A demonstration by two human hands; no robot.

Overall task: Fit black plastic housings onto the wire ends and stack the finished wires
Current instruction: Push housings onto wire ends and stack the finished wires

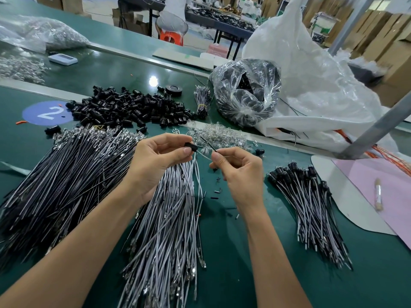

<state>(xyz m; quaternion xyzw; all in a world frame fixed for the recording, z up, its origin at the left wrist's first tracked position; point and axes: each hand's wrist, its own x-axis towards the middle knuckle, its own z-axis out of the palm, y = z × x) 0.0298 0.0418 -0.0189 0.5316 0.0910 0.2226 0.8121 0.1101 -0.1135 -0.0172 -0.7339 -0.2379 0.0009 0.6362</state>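
Observation:
My left hand (155,161) pinches a small black plastic housing (190,146) between thumb and fingers, above a fan of white wires (169,218). My right hand (238,174) pinches a thin black wire (208,143) whose tip points up-left toward the housing, a short gap apart. A heap of loose black housings (129,107) lies at the back of the green table. Black wires (66,181) are piled at the left. Finished wires with housings fitted (309,201) are stacked at the right.
A clear bag of black parts (246,92) and a big white sack (311,81) stand at the back right. Small clear bulbs (218,135) lie behind my hands. A bundled wire bunch (202,101), a tape roll (174,89) and a pink sheet (378,185) are nearby.

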